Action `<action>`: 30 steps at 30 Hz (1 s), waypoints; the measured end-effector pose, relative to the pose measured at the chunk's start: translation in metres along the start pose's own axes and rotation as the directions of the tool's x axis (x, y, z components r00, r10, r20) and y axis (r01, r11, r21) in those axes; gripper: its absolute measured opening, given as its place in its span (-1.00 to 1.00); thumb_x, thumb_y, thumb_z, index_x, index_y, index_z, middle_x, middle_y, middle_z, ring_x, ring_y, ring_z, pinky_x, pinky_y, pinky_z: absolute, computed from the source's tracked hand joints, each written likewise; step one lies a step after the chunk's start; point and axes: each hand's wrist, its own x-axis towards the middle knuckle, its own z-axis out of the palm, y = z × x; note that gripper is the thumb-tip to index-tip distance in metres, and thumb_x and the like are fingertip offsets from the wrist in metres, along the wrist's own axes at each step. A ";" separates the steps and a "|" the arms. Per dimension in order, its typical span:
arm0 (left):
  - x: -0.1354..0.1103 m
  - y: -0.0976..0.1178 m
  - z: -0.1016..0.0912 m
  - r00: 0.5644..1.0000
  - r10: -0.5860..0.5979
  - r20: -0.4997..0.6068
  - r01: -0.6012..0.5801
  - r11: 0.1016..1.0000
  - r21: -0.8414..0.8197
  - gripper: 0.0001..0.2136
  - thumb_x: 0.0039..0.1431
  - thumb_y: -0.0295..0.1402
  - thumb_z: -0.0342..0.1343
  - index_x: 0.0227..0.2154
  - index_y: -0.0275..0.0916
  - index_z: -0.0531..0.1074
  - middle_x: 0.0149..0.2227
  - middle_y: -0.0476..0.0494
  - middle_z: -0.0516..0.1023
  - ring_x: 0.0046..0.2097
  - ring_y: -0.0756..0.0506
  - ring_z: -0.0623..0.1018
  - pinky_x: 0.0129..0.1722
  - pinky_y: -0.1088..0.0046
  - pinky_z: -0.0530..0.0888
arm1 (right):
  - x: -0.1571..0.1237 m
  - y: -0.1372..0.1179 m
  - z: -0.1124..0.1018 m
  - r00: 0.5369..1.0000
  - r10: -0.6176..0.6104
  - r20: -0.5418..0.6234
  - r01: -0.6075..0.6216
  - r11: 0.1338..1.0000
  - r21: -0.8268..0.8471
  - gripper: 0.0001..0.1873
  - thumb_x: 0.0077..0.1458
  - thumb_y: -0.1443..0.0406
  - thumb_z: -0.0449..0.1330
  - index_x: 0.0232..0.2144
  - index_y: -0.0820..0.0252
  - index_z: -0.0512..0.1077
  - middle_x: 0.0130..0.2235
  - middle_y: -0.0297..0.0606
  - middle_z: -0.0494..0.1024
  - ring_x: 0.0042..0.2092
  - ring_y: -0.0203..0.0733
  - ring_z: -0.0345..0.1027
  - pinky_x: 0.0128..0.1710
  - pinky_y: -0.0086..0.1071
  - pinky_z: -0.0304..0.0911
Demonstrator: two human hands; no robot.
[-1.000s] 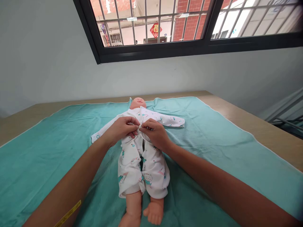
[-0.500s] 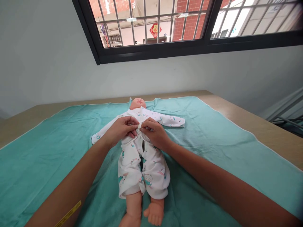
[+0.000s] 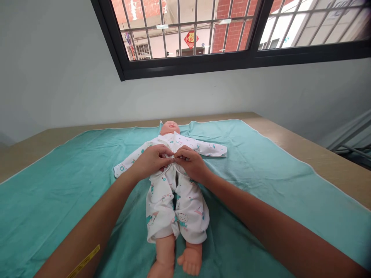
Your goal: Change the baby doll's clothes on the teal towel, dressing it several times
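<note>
A baby doll [image 3: 170, 127] lies on its back, its head at the far end and its bare feet towards me. It wears a white printed baby shirt [image 3: 211, 149], whose sleeves spread out to both sides, and matching baby pants [image 3: 159, 206] with a gap at the crotch. Over the doll's belly, my left hand [image 3: 153, 160] pinches the front of the shirt with thumb and fingers. My right hand [image 3: 191, 165] pinches the same spot from the other side, its fingertips touching or nearly touching the left ones. Whatever small tie or fastener lies between the fingertips is hidden.
Under the doll a teal blanket [image 3: 255, 177] with a pale edge covers most of the wooden table [image 3: 290, 143]. A wall with a dark-framed barred window [image 3: 185, 69] rises behind. Metal rails [image 3: 352, 133] stand beyond the table's right side.
My left fingers have moved right and closed up against my right fingertips at the shirt front. The right hand has stayed nearly in place; the doll lies as before.
</note>
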 end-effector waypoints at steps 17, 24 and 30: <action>0.001 -0.008 -0.002 0.998 -0.013 0.056 0.026 0.971 -0.238 -0.87 0.06 -0.29 0.15 -0.39 -0.23 0.38 -0.64 0.07 0.39 -0.59 0.05 0.37 -0.56 0.56 0.33 | 0.001 -0.005 -0.005 0.999 0.018 0.051 -0.016 0.999 -0.040 -0.92 0.10 0.36 0.13 -0.43 0.18 0.41 -0.36 -0.34 0.38 -0.34 -0.31 0.21 -0.29 -0.41 0.17; 0.014 -0.023 0.018 0.954 -0.160 -0.255 0.018 0.876 -0.481 -0.80 0.10 -0.27 0.10 -0.24 -0.22 0.34 -0.71 0.14 0.32 -0.70 0.06 0.28 -0.73 0.61 0.23 | 0.009 -0.009 -0.010 0.965 0.261 0.017 -0.260 0.964 -0.055 -0.77 0.18 0.16 0.04 -0.39 0.17 0.36 -0.44 -0.40 0.41 -0.37 -0.29 0.23 -0.33 -0.40 0.14; 0.016 -0.022 0.023 0.911 -0.211 -0.356 0.050 0.910 -0.412 -0.75 0.02 -0.34 0.11 -0.19 -0.22 0.38 -0.53 0.09 0.40 -0.69 0.09 0.34 -0.77 0.62 0.23 | 0.042 -0.008 -0.009 0.913 0.403 0.059 -0.366 0.875 -0.317 -0.62 0.13 0.04 0.03 -0.54 0.18 0.31 -0.52 -0.38 0.39 -0.44 -0.30 0.19 -0.43 -0.42 0.04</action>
